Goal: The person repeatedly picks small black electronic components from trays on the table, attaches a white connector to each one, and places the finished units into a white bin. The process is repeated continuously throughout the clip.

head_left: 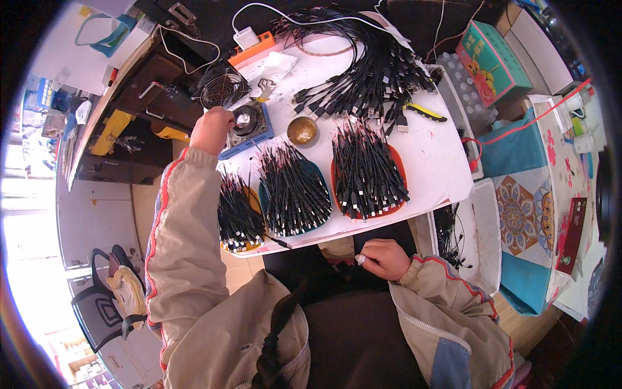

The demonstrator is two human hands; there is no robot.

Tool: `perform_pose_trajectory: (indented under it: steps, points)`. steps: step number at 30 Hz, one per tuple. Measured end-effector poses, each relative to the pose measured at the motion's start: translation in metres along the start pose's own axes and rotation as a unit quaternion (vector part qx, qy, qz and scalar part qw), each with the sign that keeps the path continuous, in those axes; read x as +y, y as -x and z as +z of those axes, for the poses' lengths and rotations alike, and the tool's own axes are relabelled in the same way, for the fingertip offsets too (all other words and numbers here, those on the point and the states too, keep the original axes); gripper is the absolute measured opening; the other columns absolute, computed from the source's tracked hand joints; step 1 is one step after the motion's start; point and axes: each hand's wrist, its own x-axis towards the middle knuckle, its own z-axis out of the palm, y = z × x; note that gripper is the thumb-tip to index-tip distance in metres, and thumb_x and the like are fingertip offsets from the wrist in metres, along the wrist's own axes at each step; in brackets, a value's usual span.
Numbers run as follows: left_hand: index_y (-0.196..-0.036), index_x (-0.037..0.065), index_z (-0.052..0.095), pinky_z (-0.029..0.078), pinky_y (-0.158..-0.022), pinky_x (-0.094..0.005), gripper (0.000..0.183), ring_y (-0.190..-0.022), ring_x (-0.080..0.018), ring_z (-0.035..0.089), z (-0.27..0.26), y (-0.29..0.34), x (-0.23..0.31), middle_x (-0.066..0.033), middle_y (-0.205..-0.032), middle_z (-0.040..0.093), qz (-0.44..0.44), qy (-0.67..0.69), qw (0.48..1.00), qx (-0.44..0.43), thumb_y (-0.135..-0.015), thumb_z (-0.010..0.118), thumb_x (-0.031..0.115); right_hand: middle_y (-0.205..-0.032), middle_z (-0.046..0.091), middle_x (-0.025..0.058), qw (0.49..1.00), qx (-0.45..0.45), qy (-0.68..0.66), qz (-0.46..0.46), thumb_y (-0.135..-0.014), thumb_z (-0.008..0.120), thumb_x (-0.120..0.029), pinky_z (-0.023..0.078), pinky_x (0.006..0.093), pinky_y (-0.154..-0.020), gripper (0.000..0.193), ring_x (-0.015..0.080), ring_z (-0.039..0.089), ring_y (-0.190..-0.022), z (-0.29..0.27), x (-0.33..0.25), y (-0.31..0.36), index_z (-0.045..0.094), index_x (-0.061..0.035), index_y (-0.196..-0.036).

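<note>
My left hand reaches to the back left of the white table, fingers curled together beside a small pot of shiny silvery metal set in a blue-sided device. What the fingers pinch, if anything, is hidden. My right hand is closed near my lap, in front of the table edge; a small white piece shows at its fingertips, too small to name. Bundles of black USB cables fill an orange-red tray, a dark teal tray and a yellow tray. A round tin holds amber-brown stuff.
A large heap of black cables covers the table's back. Yellow-handled pliers lie at its right. A fan with a round grille and an orange power strip stand behind the pot. A white bin with cables is at the right.
</note>
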Motion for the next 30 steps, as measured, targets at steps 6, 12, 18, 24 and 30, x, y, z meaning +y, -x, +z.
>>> perform_pose_trajectory:
  steps: [6,12,18,24,30]
  points:
    - [-0.08,0.004,0.066,0.05,-0.073,-0.0438,0.01,-0.083,-0.0349,0.062,0.0,-0.008,0.001,-0.0155,-0.084,0.061,-0.004,-0.021,1.0,-0.021,-0.077,0.064,0.013,-0.069,0.053,0.0115,1.0,0.012,0.002,-0.013,-0.084,0.063,-0.011,0.044,0.0382,-0.057,0.015,0.03,0.054,-0.063,-0.001,0.0,0.0,0.056,-0.0025,-0.074]
    - [-0.082,0.002,0.066,0.047,-0.074,-0.0446,0.013,-0.085,-0.036,0.06,0.002,-0.014,-0.001,-0.0171,-0.083,0.061,-0.014,-0.037,0.998,-0.054,-0.076,0.065,0.012,-0.068,0.052,0.0119,1.0,0.02,0.012,-0.014,-0.085,0.062,-0.011,0.044,0.0389,-0.056,0.015,0.0304,0.053,-0.062,0.002,0.002,0.004,0.056,-0.002,-0.075]
    - [-0.087,0.001,0.067,0.05,-0.068,-0.0365,0.013,-0.076,-0.0302,0.063,-0.046,0.041,0.055,-0.0157,-0.082,0.064,-0.034,0.193,0.969,0.15,-0.078,0.068,0.01,-0.072,0.052,0.0142,0.998,-0.018,-0.022,0.059,-0.088,0.057,-0.016,0.044,0.0416,-0.062,0.018,0.0343,0.054,-0.069,-0.007,-0.015,0.004,0.054,-0.0023,-0.078]
    - [-0.093,-0.004,0.062,0.039,-0.057,-0.0193,0.01,-0.062,-0.0059,0.049,-0.102,0.155,0.188,-0.0014,-0.077,0.059,-0.168,0.599,0.761,0.185,-0.084,0.06,-0.003,-0.104,0.058,0.019,0.993,0.043,-0.101,-0.046,-0.091,0.055,-0.024,0.046,0.0398,-0.083,0.03,0.033,0.058,-0.097,-0.013,-0.079,-0.025,0.053,-0.0015,-0.11]
    - [-0.098,0.0,0.058,0.036,-0.054,-0.023,0.013,-0.063,-0.009,0.045,-0.102,0.185,0.282,-0.0083,-0.099,0.056,-0.038,0.813,0.55,0.187,-0.088,0.064,0.007,-0.104,0.056,0.0259,0.984,0.026,-0.085,-0.156,-0.093,0.051,-0.032,0.044,0.0478,-0.085,0.043,0.0426,0.054,-0.102,0.006,-0.129,-0.03,0.043,-0.0003,-0.121]
